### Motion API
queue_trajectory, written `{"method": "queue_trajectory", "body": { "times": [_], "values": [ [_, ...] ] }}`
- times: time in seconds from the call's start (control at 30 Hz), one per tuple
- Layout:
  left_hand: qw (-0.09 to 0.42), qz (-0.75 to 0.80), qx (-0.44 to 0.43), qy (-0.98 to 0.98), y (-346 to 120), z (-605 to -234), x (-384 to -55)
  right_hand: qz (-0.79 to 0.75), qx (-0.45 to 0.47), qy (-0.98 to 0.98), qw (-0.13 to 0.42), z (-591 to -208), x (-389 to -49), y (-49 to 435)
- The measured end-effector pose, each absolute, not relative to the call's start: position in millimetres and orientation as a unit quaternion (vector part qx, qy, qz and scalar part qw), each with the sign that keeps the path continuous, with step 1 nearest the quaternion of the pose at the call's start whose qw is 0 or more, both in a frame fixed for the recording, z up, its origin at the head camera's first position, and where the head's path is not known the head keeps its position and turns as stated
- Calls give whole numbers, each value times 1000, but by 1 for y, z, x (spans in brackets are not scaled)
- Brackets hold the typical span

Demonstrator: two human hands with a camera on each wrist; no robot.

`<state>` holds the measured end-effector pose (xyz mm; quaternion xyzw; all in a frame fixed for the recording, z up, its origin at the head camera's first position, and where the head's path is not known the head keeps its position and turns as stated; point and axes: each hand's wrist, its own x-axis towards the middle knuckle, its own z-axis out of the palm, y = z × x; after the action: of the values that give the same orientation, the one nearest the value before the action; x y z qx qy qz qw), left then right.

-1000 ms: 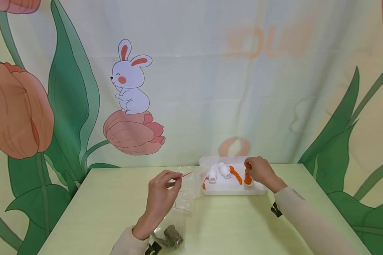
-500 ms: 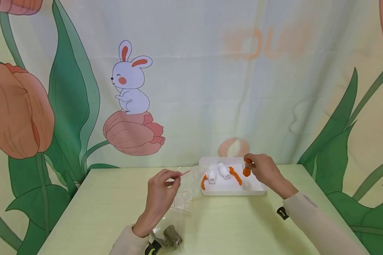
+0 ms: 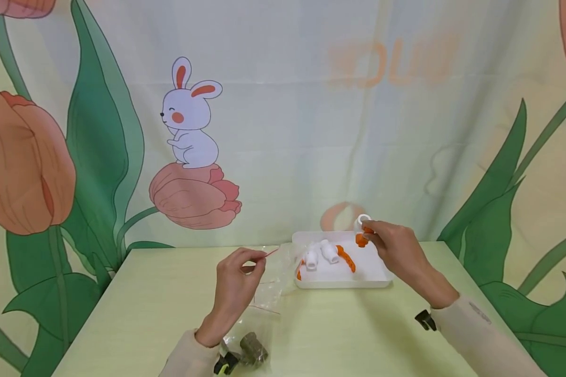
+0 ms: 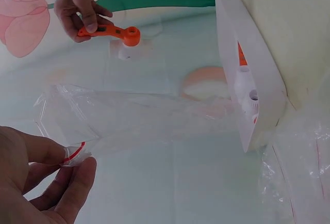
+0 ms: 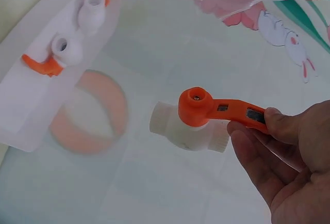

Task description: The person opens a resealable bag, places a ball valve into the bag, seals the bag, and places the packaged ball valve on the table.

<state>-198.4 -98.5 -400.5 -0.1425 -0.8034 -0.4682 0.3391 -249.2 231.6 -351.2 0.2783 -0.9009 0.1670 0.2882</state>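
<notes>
My right hand (image 3: 405,256) pinches the orange lever of a white ball valve (image 5: 193,111). It holds the valve above the back right of a white tray (image 3: 344,285), with the body hanging below the lever in the right wrist view. Between thumb and fingertips, my left hand (image 3: 240,285) pinches the red-striped edge of a clear zip bag (image 4: 129,118), left of the tray. The bag stretches toward the tray in the left wrist view. I cannot tell how wide its mouth is. Two white valves with orange levers, one of them (image 3: 330,252), lie in the tray.
Other clear bags with red stripes (image 4: 304,167) lie on the table near the tray. A bag with a grey-brown pipe fitting (image 3: 253,346) lies beside my left wrist, partly hidden. A printed curtain (image 3: 283,131) hangs behind the table's back edge.
My right hand has lifted the valve up out of the tray and turned it, so a white open end now shows. The left hand keeps its pinch on the bag, nearly still.
</notes>
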Motion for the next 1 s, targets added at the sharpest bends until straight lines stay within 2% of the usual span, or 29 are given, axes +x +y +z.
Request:
{"method": "queue_trajectory", "body": {
  "times": [0.33,0.57,1.0],
  "values": [
    [331,-481,-126,-802,-96,-400,-202,170,366,-822,402,-341,-225,219],
    [329,-494,-120,-796,-92,-396,-205,195,391,-785,439,-328,-204,206],
    [313,-512,-95,-795,-83,-386,-206,203,430,-689,547,-308,-167,181]
  ]
}}
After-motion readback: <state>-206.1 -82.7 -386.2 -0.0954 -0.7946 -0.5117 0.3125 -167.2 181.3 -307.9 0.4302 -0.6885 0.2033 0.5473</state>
